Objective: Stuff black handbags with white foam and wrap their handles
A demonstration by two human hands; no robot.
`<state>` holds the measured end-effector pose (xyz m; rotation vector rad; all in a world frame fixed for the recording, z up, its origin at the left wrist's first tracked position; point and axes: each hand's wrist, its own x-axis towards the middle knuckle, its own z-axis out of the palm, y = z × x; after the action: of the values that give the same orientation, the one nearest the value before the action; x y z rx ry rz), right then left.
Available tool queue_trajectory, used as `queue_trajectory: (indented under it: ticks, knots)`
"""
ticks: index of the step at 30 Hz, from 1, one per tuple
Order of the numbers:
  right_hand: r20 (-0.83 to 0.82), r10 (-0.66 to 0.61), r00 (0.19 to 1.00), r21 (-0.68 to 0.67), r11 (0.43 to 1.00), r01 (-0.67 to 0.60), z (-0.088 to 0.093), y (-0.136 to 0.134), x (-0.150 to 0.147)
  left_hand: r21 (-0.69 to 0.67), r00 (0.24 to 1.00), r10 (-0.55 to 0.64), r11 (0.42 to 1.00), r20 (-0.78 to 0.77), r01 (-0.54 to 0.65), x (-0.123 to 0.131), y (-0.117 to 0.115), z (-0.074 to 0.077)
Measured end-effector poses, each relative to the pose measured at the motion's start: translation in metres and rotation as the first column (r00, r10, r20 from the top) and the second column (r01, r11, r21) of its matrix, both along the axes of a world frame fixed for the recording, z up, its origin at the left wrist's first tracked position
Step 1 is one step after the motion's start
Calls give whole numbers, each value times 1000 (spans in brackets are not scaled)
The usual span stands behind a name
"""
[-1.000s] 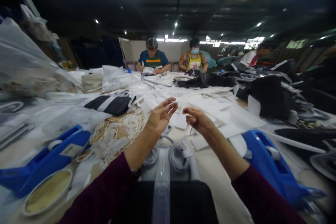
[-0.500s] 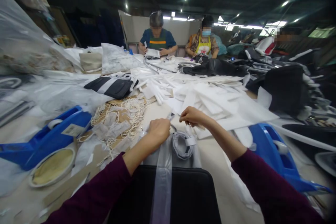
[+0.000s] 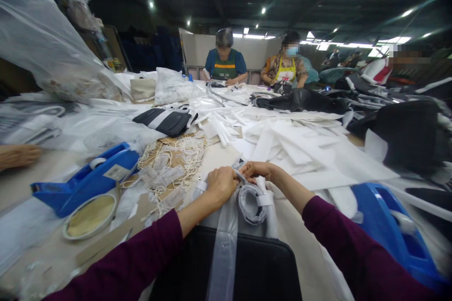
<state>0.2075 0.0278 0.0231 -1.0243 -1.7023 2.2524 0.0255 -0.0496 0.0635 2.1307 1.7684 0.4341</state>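
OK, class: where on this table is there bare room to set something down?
Bare tabletop shows between the black bag and right sleeve; another patch lies between the left blue dispenser and another person's hand. Crowded: white sheets beyond the right hand, tangled strings left of the left hand.

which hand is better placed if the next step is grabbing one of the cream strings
Probably the left hand: it is nearer the cream strings, which lie on its side. The right hand would likely have to reach across it.
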Motion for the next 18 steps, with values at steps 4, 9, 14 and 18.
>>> queue_trajectory:
  ticks: [4, 9, 14, 18]
  knots:
    - [9, 15, 1000, -3, 1000, -15, 7, 0, 1, -28, 997, 29, 999, 72, -27, -2, 3, 3]
    - [-79, -50, 996, 84, 995, 57, 31, -2, 14, -8, 955, -84, 996, 285, 90, -6, 1, 15]
    - [-291, -326, 899, -80, 945, 317, 35, -15, 27, -42, 795, -69, 992, 603, 119, -7, 1, 13]
    - [-462, -433, 774, -170, 900, 402, 31, -30, 22, -87, 610, 15, 992, 793, 90, -6, 1, 11]
